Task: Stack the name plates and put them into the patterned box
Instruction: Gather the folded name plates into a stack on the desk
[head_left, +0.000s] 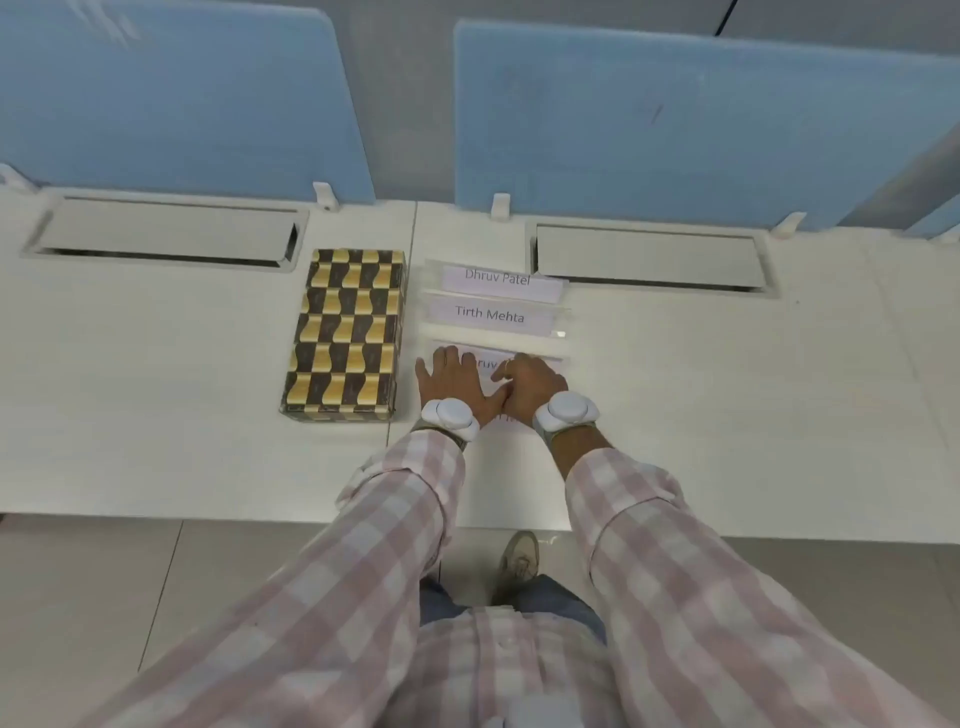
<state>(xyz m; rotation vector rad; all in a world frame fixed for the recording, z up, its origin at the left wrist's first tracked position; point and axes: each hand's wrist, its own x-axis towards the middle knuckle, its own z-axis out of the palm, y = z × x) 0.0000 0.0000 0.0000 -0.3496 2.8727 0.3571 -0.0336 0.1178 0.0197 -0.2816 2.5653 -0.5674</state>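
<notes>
A closed brown-and-gold patterned box (344, 332) lies on the white desk (156, 389). Right of it, clear name plates lie in a column: "Dhruv Patel" (501, 280) farthest, "Tirth Mehta" (491, 315) below it, then a third plate (488, 362) mostly covered by my hands. A fourth plate (506, 418) peeks out between my wrists. My left hand (454, 382) lies flat with fingers spread on the third plate's left end. My right hand (527, 382) rests on its right part with fingers curled at its far edge. I cannot tell if either hand grips it.
Two grey cable-tray lids (166, 231) (647, 257) are set into the desk at the back, under blue divider panels (675, 119). The desk's front edge runs just behind my elbows; below it are floor tiles and my shoe (519, 558).
</notes>
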